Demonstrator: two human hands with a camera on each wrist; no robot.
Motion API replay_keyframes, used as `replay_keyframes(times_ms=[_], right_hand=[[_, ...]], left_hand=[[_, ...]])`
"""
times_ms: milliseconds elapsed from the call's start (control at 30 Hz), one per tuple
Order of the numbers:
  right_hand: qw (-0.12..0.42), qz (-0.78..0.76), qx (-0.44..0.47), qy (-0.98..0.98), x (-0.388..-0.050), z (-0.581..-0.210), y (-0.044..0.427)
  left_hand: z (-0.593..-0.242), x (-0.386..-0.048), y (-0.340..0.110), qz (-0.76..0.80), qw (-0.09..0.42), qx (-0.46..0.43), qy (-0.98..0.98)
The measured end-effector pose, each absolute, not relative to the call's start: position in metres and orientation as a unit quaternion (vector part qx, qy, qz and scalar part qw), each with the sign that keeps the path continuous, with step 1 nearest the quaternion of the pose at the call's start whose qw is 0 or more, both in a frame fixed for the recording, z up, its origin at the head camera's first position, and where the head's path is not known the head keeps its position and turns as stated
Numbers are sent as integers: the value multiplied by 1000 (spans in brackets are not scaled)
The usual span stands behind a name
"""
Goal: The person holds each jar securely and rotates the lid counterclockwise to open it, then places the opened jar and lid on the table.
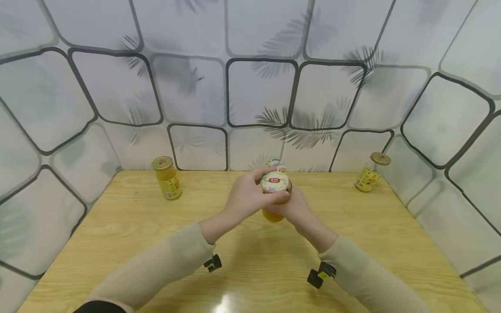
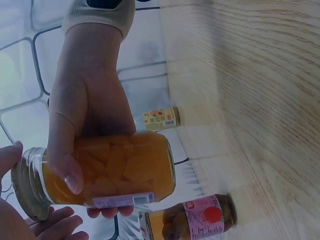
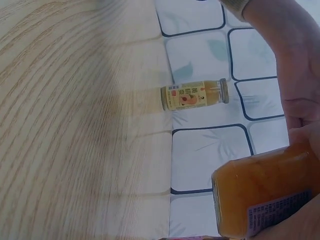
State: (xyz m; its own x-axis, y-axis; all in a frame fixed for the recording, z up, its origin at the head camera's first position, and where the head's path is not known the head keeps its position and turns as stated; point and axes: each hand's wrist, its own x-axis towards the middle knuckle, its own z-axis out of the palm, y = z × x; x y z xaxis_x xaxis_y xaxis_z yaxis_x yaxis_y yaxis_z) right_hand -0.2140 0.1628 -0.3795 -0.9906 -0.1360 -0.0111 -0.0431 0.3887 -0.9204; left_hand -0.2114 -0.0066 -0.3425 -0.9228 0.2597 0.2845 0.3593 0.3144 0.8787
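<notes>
Above the table a glass jar of orange fruit pieces (image 2: 125, 167) is held upright between both hands. My left hand (image 1: 247, 193) grips its patterned lid (image 1: 275, 181) from the left, thumb and fingers on either side of the rim. From the right, my right hand (image 1: 295, 209) wraps round the jar's body below the lid. In the left wrist view the right thumb lies across the glass, near a purple label strip (image 2: 123, 200). The lid still sits on the jar's mouth. In the right wrist view the jar's lower part shows a barcode label (image 3: 277, 210).
Behind the hands stands a jar with a pink label (image 2: 205, 218). A yellow-labelled jar with a gold lid (image 1: 167, 178) stands at the table's back left, a similar jar (image 1: 369, 176) at the back right. Patterned walls border the wooden table (image 1: 117, 230).
</notes>
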Motion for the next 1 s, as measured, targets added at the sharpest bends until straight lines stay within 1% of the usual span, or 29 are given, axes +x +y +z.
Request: replay_keyframes(times_ms=[133,300,433,733,1000], right_hand=[[51,-573,-61,816,-213,-379,163],[38,-590,-73,803,-211,-380,163],[40,-601,-76,795,-212,-380,160],[56,-597,-77,797,-216,-373,152],[58,-597,-90,795,-219,-365,144]], left_hand=[[-341,-208,-20,-550,43,-185,-813],[-342,-201,-40,-545,54,-184,-817],[-343,-195,-58,-525,58,-163,-834],[-358,-187,-103,-496,52,-110,-860],[-377,-177,-128,-462,49,-68,-883]])
